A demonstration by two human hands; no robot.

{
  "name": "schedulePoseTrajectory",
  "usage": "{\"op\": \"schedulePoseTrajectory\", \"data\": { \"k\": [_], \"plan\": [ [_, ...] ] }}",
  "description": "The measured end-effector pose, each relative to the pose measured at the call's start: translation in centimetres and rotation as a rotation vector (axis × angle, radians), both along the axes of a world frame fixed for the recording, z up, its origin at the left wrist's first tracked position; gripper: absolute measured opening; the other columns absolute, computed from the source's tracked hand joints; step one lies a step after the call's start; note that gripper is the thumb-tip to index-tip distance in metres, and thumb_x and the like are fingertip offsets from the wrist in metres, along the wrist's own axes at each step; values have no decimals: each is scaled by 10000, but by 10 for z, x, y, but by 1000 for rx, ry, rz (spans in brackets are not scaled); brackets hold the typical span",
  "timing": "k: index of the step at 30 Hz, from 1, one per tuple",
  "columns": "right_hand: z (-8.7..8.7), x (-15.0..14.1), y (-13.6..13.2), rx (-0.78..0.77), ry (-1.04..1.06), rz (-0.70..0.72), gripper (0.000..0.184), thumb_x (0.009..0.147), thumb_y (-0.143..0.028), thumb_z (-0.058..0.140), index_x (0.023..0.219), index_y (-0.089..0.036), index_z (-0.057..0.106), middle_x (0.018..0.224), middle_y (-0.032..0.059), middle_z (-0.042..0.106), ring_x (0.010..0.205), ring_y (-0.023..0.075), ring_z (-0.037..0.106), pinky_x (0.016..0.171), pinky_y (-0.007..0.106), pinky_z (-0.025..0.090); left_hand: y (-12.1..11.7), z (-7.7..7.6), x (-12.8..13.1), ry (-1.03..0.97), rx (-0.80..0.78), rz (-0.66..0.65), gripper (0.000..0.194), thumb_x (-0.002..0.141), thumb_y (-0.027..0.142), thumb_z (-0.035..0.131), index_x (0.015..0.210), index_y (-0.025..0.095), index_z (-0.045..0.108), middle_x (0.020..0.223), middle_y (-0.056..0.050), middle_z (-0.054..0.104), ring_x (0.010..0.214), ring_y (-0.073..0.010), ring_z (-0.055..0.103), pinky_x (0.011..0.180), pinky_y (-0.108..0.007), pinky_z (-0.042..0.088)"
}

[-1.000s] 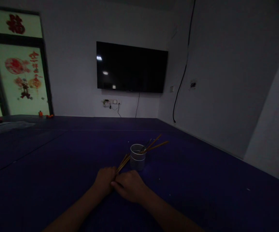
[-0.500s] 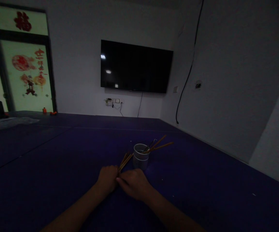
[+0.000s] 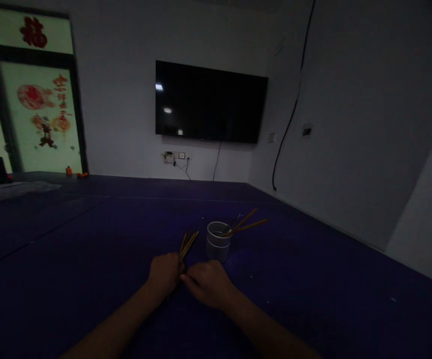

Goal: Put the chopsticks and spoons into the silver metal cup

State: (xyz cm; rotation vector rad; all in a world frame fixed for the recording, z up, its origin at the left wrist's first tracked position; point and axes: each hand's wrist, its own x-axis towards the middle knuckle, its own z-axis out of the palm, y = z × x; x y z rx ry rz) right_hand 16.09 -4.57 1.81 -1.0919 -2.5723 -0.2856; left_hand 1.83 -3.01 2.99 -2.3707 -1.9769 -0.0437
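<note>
My left hand (image 3: 165,273) is closed around a bundle of chopsticks (image 3: 188,244), whose tips fan out beyond the fist toward the cup. My right hand (image 3: 209,285) is beside it, fingers curled and pressed together. Whatever those fingers hold, if anything, is hidden. Just beyond the right hand stands an upright grey cup (image 3: 218,252). Two chopsticks (image 3: 252,226) lean out of it to the right, along with a thin shiny utensil (image 3: 239,218) whose kind is unclear.
A dark purple surface (image 3: 313,279) spreads beneath everything, with small white specks on it. Clear plastic sheeting (image 3: 17,188) lies at the far left, near small orange objects (image 3: 69,171). A black cable (image 3: 294,107) hangs down the right wall; a television (image 3: 210,102) is mounted ahead.
My left hand has shifted slightly left, and the chopsticks' tips have swung left and up, away from the cup. My right hand and the cup are nearly unmoved.
</note>
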Motion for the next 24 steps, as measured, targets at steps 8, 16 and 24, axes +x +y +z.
{"op": "schedulePoseTrajectory", "data": {
  "k": [8,16,24],
  "plan": [
    [2,0,-2,-13,-5,3,368,914,-362,339,789,-178,631,769,36,683,680,145,625,578,221,370,0,1,1,3,9,0,329,851,255,317,938,118,603,934,-140,663,866,-255,636,738,-356,469],
    [3,-2,-2,-95,-110,-13,364,902,-394,359,826,-175,639,808,47,690,717,167,638,591,236,381,4,-2,0,-31,9,28,348,848,290,311,927,120,605,911,-140,668,863,-249,637,736,-340,465],
    [0,-3,0,-120,-126,11,361,901,-393,362,844,-175,644,822,53,689,723,160,632,601,230,384,5,-4,2,-13,21,22,346,848,292,327,937,119,613,891,-143,674,863,-261,638,742,-360,469]
  ]
}}
